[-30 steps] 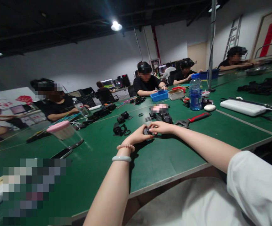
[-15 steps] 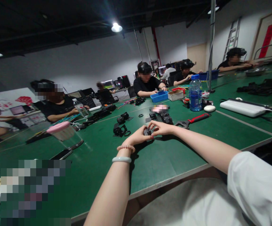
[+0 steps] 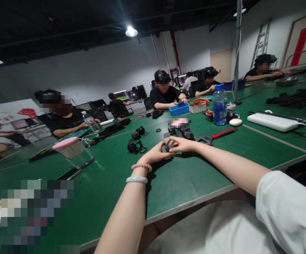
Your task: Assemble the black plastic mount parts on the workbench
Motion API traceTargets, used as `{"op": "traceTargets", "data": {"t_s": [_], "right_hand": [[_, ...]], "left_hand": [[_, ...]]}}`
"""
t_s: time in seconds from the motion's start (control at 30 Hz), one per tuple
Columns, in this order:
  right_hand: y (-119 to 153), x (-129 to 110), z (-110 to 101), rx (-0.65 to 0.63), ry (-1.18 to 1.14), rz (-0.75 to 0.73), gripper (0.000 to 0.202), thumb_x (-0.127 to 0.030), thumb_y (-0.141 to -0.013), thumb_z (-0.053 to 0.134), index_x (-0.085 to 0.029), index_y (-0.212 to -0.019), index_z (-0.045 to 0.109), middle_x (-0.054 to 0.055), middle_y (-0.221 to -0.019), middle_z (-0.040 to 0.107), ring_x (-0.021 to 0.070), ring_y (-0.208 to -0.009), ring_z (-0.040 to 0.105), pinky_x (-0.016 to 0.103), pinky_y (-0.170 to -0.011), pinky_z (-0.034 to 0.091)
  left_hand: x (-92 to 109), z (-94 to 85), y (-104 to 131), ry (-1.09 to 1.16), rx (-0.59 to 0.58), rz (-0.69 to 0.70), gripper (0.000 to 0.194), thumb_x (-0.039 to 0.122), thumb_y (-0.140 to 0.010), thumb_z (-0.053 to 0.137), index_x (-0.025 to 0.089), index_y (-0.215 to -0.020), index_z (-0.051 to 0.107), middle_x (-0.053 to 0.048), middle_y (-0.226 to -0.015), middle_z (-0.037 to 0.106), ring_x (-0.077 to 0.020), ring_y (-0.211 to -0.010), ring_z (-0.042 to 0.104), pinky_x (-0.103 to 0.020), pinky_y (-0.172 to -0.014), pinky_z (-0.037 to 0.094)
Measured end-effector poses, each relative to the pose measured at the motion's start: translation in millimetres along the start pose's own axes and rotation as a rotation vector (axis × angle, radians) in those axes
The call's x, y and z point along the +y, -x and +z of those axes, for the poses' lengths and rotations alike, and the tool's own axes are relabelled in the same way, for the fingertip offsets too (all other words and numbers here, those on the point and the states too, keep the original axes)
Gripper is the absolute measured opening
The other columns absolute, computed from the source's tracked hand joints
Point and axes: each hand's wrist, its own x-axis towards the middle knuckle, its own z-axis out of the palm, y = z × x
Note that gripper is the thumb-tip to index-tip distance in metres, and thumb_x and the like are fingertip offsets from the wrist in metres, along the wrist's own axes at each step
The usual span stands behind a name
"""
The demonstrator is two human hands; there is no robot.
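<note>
Between my two hands is a small black part [image 3: 165, 148], held just over the green table [image 3: 184, 176]; its exact kind is too small to tell. My left hand [image 3: 155, 152] is closed around its left side. From the right, the bent fingers of my right hand [image 3: 181, 144] grip the same part. Just beyond my hands lie more black parts [image 3: 186, 132]. To the left are a black ring-shaped part [image 3: 135, 145], another dark part [image 3: 139, 132] and a small black ring [image 3: 158, 130]. A wrench with a red and black handle [image 3: 223, 133] lies right of my right hand.
A blue-capped bottle [image 3: 220, 107], a blue tray [image 3: 178, 108] and a white power bank-like block [image 3: 273, 121] stand or lie farther back. At left are a pink-lidded jar [image 3: 72, 151] and a phone [image 3: 67, 174]. Several people sit around the table.
My hands stay in nearly the same place around the black part; only slight finger movement shows. In the background, a seated person's head has shifted a little.
</note>
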Motion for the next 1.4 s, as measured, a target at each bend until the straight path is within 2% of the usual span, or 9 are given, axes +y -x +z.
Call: {"op": "traceTargets", "data": {"t_s": [0.37, 1.07, 1.3, 1.4], "right_hand": [[0.0, -0.6, 0.9, -0.045, -0.112, 0.027, 0.035, -0.027, -0.069, 0.055, -0.018, -0.100, 0.042, 0.001, -0.081, 0.050, 0.0077, -0.060, 0.052, 0.023, -0.058, 0.044], [-0.7, -6.8, 1.1, -0.016, -0.063, 0.086, 0.026, -0.033, -0.073, 0.050, -0.014, -0.091, 0.049, 0.003, -0.079, 0.056, 0.0083, -0.060, 0.054, 0.021, -0.056, 0.045], [-3.3, -1.4, 1.8, 0.006, -0.053, 0.132, 0.029, -0.035, -0.073, 0.050, -0.013, -0.091, 0.050, 0.005, -0.078, 0.057, 0.0086, -0.058, 0.054, 0.021, -0.055, 0.045], [-2.5, -1.5, 1.2, 0.002, -0.082, 0.107, 0.031, -0.033, -0.070, 0.054, -0.013, -0.093, 0.049, 0.006, -0.084, 0.056, 0.0090, -0.061, 0.053, 0.023, -0.056, 0.045]], "left_hand": [[-1.9, 0.6, 0.2, -0.006, 0.001, -0.001, 0.047, 0.045, -0.054, 0.057, 0.015, -0.088, 0.046, 0.001, -0.075, 0.050, -0.0127, -0.067, 0.046, -0.022, -0.057, 0.035], [-6.8, 2.3, -2.2, 0.026, -0.015, 0.038, 0.048, 0.044, -0.056, 0.056, 0.014, -0.092, 0.045, 0.000, -0.079, 0.050, -0.0130, -0.068, 0.047, -0.023, -0.059, 0.036], [-5.6, 1.6, -1.3, 0.044, -0.022, 0.023, 0.049, 0.044, -0.056, 0.056, 0.015, -0.093, 0.044, 0.000, -0.079, 0.050, -0.0129, -0.069, 0.046, -0.022, -0.059, 0.037], [-5.1, 1.7, -1.0, 0.038, -0.016, 0.032, 0.048, 0.043, -0.057, 0.056, 0.015, -0.093, 0.044, 0.000, -0.079, 0.050, -0.0123, -0.067, 0.046, -0.022, -0.058, 0.037]]}}
